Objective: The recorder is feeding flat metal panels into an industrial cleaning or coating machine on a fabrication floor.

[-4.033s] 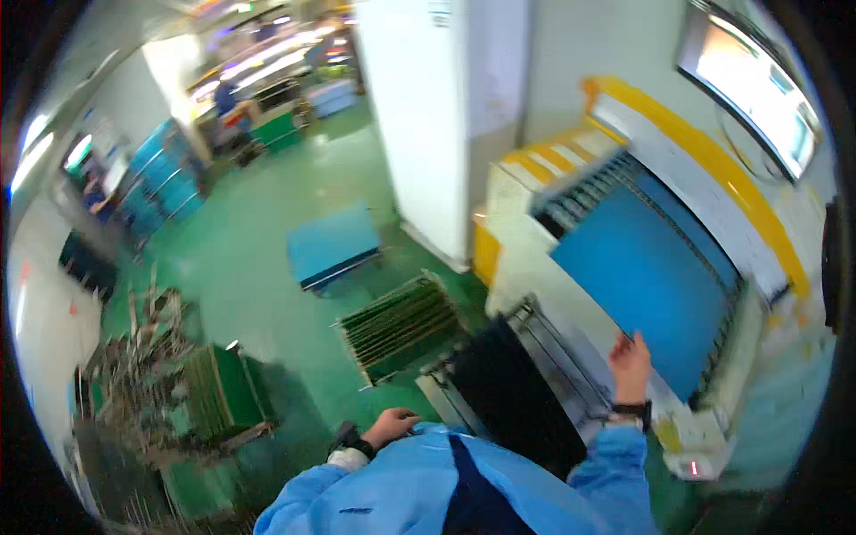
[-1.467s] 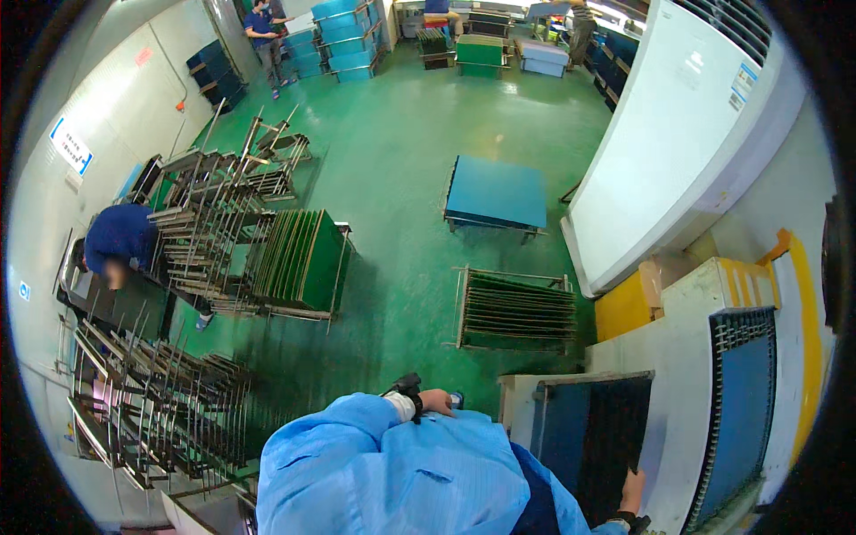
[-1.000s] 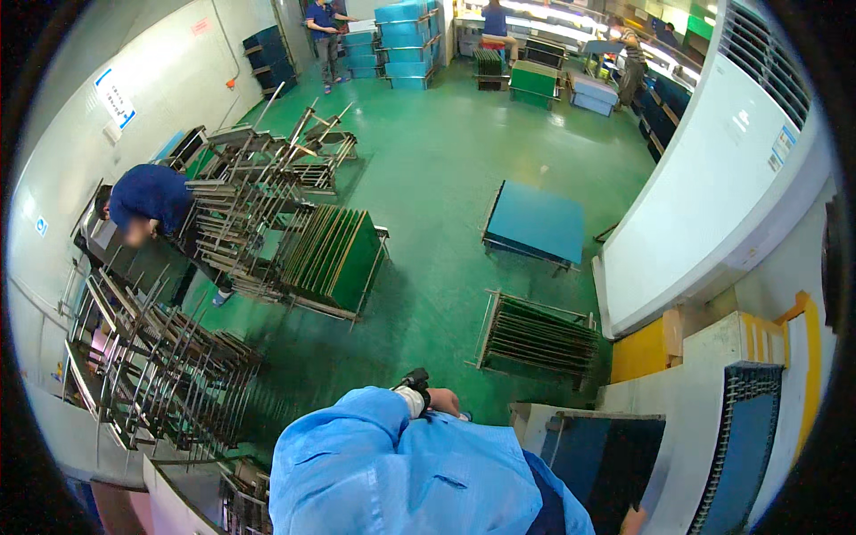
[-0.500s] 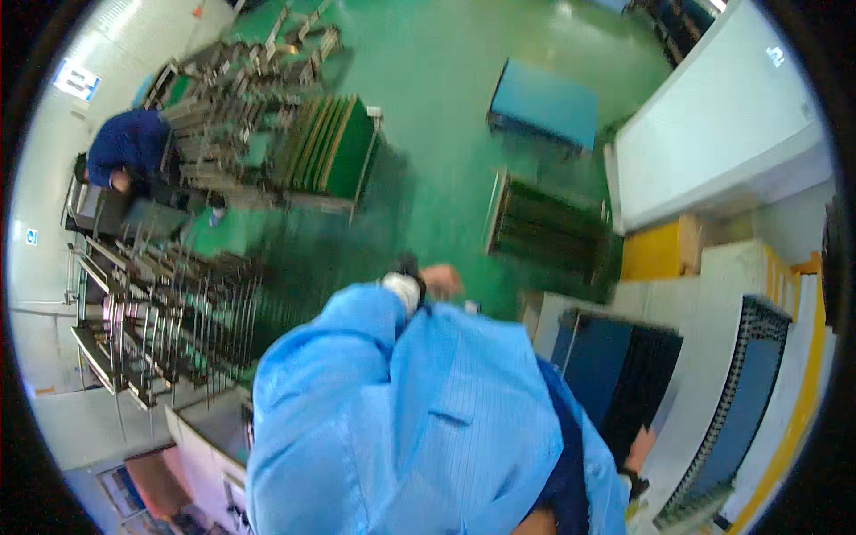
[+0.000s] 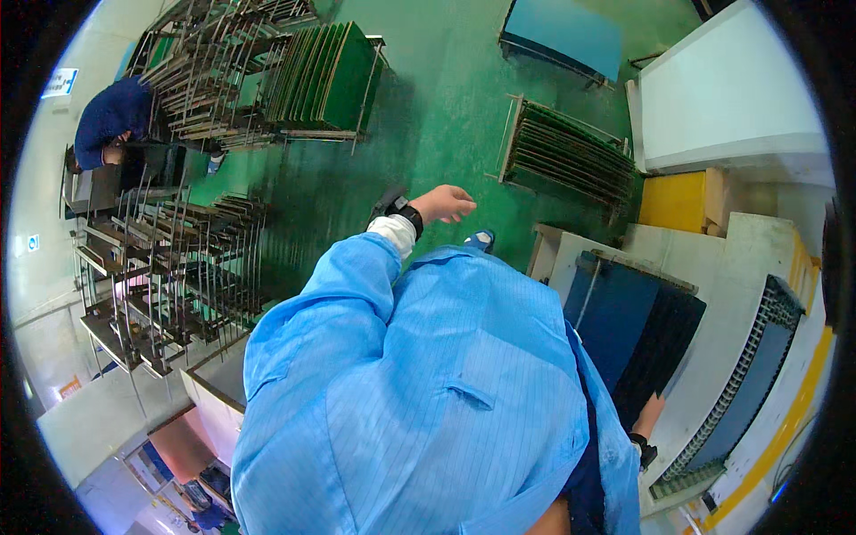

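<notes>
My left hand (image 5: pixel 443 204) hangs over the green floor in front of my blue work coat (image 5: pixel 428 383). Its fingers are loosely bent and a little apart, with nothing in them. A dark band and a white cuff circle that wrist. Low on the right, my right hand (image 5: pixel 650 414) is beside the near end of a dark blue and black stack of panels (image 5: pixel 637 330). Its fingers point forward along the stack's side; whether they touch it I cannot tell. No held object shows there.
Metal racks (image 5: pixel 169 285) crowd the left, where a person in dark blue (image 5: pixel 111 125) bends down. Ahead stand a rack of green boards (image 5: pixel 325 80), another board rack (image 5: pixel 566 152) and a blue-topped cart (image 5: pixel 566 36). A white machine (image 5: pixel 736 98) and yellow box (image 5: pixel 675 201) are at right.
My left hand has risen in the picture and shows more sharply. The racks and panel stack have shifted upward in view. My right hand has also moved slightly up and right.
</notes>
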`<state>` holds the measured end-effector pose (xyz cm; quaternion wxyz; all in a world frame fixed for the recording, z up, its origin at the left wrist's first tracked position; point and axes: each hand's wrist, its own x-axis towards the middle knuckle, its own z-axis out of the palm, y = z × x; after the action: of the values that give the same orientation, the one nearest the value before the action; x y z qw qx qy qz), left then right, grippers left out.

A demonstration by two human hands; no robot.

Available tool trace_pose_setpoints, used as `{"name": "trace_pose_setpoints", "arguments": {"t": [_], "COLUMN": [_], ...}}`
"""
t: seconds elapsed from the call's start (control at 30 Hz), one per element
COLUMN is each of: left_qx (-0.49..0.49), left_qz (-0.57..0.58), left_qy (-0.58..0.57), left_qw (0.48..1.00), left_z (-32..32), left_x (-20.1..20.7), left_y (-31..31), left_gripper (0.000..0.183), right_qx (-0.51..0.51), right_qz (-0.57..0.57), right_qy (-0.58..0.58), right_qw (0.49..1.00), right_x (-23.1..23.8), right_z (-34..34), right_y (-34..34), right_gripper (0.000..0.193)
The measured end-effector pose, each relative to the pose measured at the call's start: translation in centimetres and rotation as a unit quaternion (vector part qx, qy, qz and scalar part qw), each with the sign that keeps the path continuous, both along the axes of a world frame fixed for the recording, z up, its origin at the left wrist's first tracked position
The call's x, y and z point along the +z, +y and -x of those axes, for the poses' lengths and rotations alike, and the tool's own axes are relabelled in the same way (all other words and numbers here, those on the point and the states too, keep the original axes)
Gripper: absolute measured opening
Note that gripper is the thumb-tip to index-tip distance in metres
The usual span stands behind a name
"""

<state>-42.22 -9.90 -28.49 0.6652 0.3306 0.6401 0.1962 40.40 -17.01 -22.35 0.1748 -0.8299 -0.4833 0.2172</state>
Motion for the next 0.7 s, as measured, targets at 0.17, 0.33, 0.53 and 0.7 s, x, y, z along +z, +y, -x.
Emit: {"name": "trace_pose_setpoints", "arguments": {"t": [0.17, 0.33, 0.53, 0.7], "left_qx": [0.089, 0.208, 0.23, 0.189], "left_qz": [0.031, 0.016, 0.012, -0.014], "left_qy": [-0.072, -0.201, -0.261, -0.194], "left_qw": [0.993, 0.957, 0.937, 0.963], "left_z": [-0.6, -1.2, -2.2, -3.3], "left_x": [2.2, 4.2, 5.0, 4.7], "left_y": [1.3, 2.6, 3.4, 2.8], "left_gripper": [0.043, 0.038, 0.033, 0.034], "right_qx": [0.018, -0.032, -0.032, -0.022], "right_qz": [0.017, 0.135, 0.139, 0.122], "right_qy": [-0.052, 0.072, 0.021, 0.045], "right_qw": [0.998, 0.988, 0.99, 0.991], "right_x": [0.7, 3.1, 3.8, 2.6], "right_z": [1.3, 2.9, 3.9, 2.1], "right_y": [0.0, 0.8, 0.9, 0.6], "right_gripper": [0.033, 0.053, 0.05, 0.05]}}
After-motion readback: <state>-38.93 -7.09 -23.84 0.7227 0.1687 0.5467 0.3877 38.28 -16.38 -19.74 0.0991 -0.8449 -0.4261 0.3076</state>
